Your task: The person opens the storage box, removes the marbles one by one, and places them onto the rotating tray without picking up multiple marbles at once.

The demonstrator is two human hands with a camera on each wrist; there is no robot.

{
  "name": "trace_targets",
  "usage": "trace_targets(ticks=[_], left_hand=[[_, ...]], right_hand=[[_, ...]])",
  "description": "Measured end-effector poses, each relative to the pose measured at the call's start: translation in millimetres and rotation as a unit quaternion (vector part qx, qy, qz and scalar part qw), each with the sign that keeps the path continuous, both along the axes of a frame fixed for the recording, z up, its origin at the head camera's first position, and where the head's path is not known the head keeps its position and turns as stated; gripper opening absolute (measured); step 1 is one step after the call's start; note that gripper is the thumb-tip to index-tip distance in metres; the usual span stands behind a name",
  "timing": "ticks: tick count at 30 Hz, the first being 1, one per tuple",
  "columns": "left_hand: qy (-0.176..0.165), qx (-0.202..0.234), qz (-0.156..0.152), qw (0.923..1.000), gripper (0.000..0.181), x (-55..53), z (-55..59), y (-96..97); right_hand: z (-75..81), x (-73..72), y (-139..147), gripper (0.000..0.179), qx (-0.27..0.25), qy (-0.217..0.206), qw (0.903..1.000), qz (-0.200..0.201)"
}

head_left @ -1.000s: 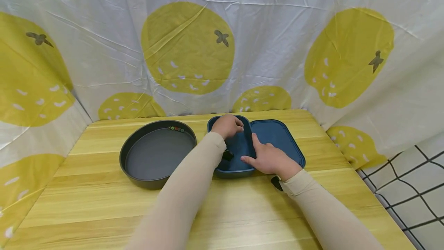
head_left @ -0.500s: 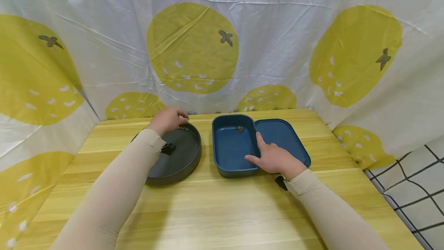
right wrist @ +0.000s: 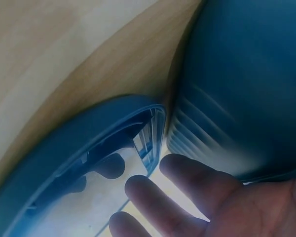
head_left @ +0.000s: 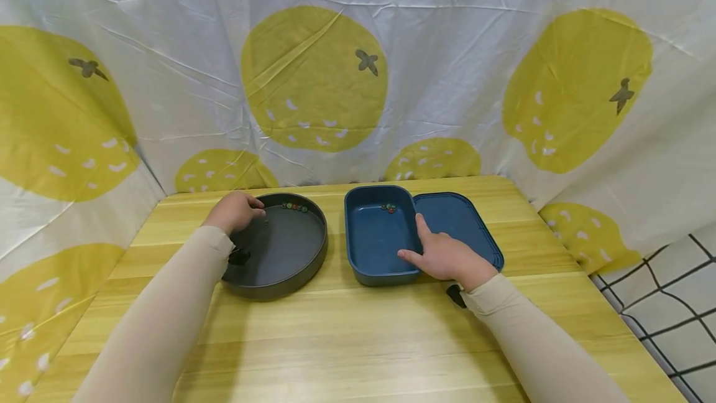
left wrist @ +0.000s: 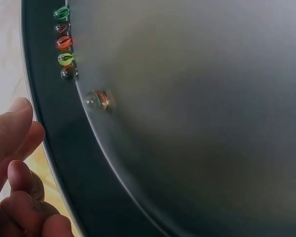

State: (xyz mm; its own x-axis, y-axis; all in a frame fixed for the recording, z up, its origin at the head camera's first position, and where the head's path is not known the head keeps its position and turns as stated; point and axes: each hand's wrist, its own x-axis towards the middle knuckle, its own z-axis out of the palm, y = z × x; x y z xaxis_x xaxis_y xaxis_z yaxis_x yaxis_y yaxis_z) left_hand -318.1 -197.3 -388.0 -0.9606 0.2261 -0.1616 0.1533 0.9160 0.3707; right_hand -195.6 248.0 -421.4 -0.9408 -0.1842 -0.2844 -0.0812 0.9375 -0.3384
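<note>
My left hand [head_left: 234,211] is over the left rim of a round dark grey pan [head_left: 279,247], fingers loosely bent with nothing between them. In the left wrist view, a clear marble [left wrist: 99,101] with an orange swirl, slightly blurred, is on the pan floor beyond the fingertips. Several coloured marbles [left wrist: 64,43] line up along the pan wall. My right hand [head_left: 447,257] rests at the right rim of a blue rectangular box [head_left: 375,244], thumb and index finger spread along it. A few marbles [head_left: 388,208] lie at the box's far end.
A blue lid [head_left: 455,222] lies to the right of the box, partly beneath my right hand. All stand on a wooden table [head_left: 313,347] against a white curtain [head_left: 436,79] with yellow fruit prints. A black wire grid [head_left: 665,303] is at the right.
My left hand has gone from the box to the pan's far rim, then left and nearer along it. A loose marble now shows in the pan. My right hand stays at the box.
</note>
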Motion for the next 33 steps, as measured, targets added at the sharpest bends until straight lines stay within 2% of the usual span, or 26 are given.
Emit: trace_targets(ticks=[6,20,26,33], left_hand=[[0.000,0.012,0.001,0.9999,0.043,-0.2,0.2,6.5],[0.022,0.056,-0.015,0.9981,0.044,3.3,11.5,48.0],[0.029,0.082,-0.032,0.9957,0.044,7.1,17.1,76.0],[0.040,0.101,-0.065,0.9920,0.042,11.9,21.4,118.5]], right_hand=[[-2.1,0.1,1.4,0.114,0.000,0.001,1.0000,-0.001],[0.5,0.1,1.4,0.114,-0.009,0.000,1.0000,0.001],[0.7,-0.6,-0.8,0.114,-0.002,0.005,1.0000,0.001],[0.3,-0.8,-1.1,0.113,0.001,0.003,1.0000,-0.003]])
